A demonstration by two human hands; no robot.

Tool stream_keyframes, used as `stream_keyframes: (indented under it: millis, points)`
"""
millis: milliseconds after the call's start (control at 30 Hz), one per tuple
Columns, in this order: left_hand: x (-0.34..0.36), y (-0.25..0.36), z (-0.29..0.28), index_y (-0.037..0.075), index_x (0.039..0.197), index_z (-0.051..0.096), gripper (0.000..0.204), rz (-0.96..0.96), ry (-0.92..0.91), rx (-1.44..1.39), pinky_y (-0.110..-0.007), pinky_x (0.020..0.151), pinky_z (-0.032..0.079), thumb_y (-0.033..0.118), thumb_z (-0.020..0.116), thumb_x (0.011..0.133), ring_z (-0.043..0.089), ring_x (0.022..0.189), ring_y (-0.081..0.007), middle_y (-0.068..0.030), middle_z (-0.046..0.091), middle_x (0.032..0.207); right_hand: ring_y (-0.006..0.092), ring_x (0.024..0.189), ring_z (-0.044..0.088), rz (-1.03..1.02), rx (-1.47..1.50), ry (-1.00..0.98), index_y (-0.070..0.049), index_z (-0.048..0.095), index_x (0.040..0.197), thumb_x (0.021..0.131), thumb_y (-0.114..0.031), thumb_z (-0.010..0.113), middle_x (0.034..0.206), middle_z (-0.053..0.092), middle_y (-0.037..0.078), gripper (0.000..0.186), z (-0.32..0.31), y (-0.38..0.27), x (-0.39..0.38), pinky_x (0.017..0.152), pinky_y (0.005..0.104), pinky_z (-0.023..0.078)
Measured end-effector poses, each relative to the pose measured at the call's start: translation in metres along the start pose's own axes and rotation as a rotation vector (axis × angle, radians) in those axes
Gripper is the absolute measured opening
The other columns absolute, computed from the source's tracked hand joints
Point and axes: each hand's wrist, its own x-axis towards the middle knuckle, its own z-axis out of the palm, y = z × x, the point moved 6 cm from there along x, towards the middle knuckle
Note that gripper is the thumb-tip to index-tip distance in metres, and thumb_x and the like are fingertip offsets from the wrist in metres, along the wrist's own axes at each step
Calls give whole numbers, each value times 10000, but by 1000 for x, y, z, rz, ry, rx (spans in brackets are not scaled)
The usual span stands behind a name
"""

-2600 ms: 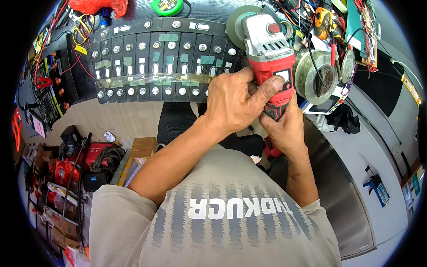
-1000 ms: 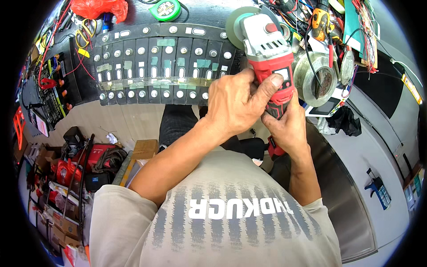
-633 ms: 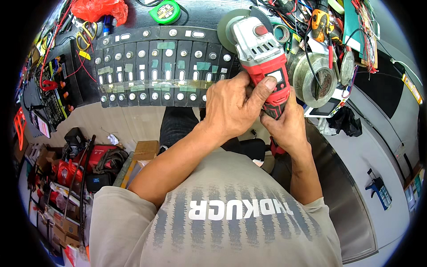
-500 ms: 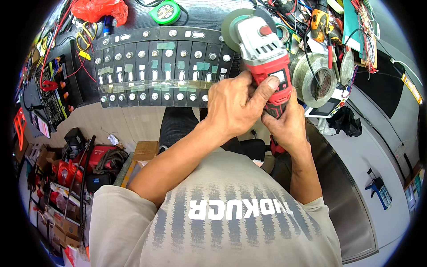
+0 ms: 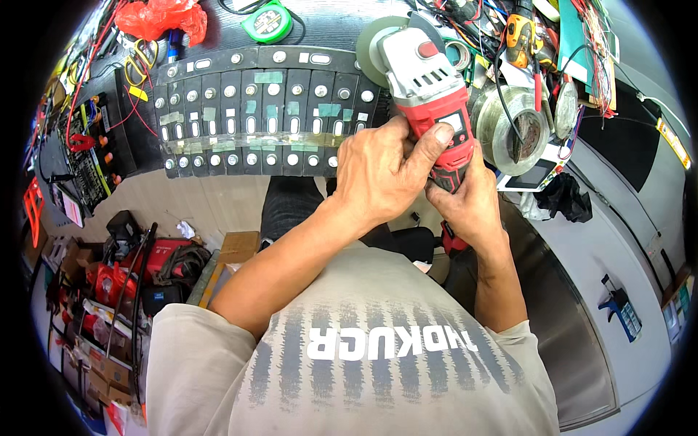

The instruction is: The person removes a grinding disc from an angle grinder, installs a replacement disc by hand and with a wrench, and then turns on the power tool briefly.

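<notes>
Holding a red and grey angle grinder (image 5: 429,94) with both hands, right over the bench edge.

Head view: left hand (image 5: 382,171) is clamped over the red body with the thumb on top, right hand (image 5: 465,200) grips it from underneath. Its disc end sits just beside the right end of a row of black battery cells (image 5: 262,109). A roll of clear tape (image 5: 512,127) is right next to it, and there's a green tape roll (image 5: 267,22) further back.
</notes>
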Motion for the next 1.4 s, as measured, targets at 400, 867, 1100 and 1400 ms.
stream_keyframes:
  millis: [400,867,1100,1400]
  points:
    - [-6,-7,2,9,1165,816,675,7,-17,-8,-447,649,539,654,616,1145,677,640,-302,-168,716,737,480,949,799,-2,5,-26,17,537,1352,834,-85,851,982,782,270,614,3,4,-4,848,509,618]
    - [1,-2,5,3,1118,823,692,-40,-95,119,-451,645,544,666,626,1134,717,655,-341,-184,731,734,452,938,806,-24,52,32,5,542,1363,833,-90,866,1005,792,244,629,-2,7,-8,855,486,620]
    - [-7,-3,-2,16,1184,806,699,18,-10,-33,-479,711,569,670,559,1159,755,753,-402,-210,757,814,494,942,801,-22,-47,-30,3,524,1382,836,-84,845,987,788,272,639,1,-1,-1,846,511,625]
    - [5,0,3,-11,1104,815,699,-49,-92,114,-456,667,564,655,607,1148,736,684,-342,-182,728,736,458,934,822,-18,31,43,5,550,1331,838,-82,859,981,801,249,589,-2,1,0,848,481,632]
